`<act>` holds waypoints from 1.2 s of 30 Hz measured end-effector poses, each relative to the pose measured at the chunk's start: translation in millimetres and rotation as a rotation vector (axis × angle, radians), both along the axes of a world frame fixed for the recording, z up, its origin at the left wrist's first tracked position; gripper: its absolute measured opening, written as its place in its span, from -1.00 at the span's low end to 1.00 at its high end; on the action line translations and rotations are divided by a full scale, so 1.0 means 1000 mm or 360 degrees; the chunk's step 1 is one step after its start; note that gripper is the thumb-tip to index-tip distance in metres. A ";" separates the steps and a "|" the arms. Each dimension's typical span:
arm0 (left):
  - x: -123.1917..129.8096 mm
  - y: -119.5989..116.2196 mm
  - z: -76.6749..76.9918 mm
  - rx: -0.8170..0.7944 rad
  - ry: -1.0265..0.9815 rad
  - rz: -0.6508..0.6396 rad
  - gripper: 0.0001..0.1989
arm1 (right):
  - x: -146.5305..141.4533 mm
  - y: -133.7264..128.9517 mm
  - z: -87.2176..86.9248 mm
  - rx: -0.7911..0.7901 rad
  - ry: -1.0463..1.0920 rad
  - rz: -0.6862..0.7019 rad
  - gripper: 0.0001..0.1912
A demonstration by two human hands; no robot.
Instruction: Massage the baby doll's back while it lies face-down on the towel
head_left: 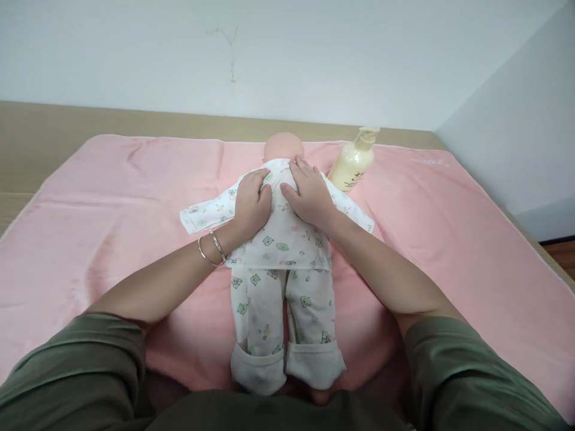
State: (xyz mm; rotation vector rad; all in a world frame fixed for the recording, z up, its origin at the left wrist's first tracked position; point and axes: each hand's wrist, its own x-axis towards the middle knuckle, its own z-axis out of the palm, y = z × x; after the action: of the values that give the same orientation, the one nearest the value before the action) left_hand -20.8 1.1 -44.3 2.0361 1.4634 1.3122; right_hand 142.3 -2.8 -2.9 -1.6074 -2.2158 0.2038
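A baby doll (284,145) lies face down, the back of its bald head towards the wall. It wears a white printed top (287,245) and matching trousers (265,305) with turned-up cuffs. My left hand (253,200) rests on the left of the doll's upper back, fingers laid out over the cloth. On the right of the upper back lies my right hand (311,194), flat, its fingertips near the collar. Both palms press on the top without gripping anything. The doll's sleeves stretch out to either side. A silver bangle (211,248) circles my left wrist.
A pump bottle (354,160) of pale yellow liquid stands tilted just right of the doll's shoulder. Under everything is a pink blanket (471,251) on a wooden surface (40,123). A white wall (287,60) rises behind, and another wall meets it at the right.
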 end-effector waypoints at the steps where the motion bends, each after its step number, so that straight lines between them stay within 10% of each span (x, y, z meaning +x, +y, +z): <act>1: 0.000 0.000 0.000 -0.0008 0.0006 0.0001 -0.59 | 0.000 0.000 0.000 0.0006 0.0003 -0.0001 -0.29; 36: 0.001 0.009 -0.007 0.0042 0.0087 0.0111 -0.62 | 0.001 -0.007 -0.012 0.0459 0.0115 -0.0142 -0.64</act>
State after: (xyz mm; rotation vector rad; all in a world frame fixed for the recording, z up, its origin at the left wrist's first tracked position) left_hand -19.6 10.0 -50.9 2.0706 1.5621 1.3189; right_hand 143.5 -10.2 -14.6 -1.5104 -2.0078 -0.0783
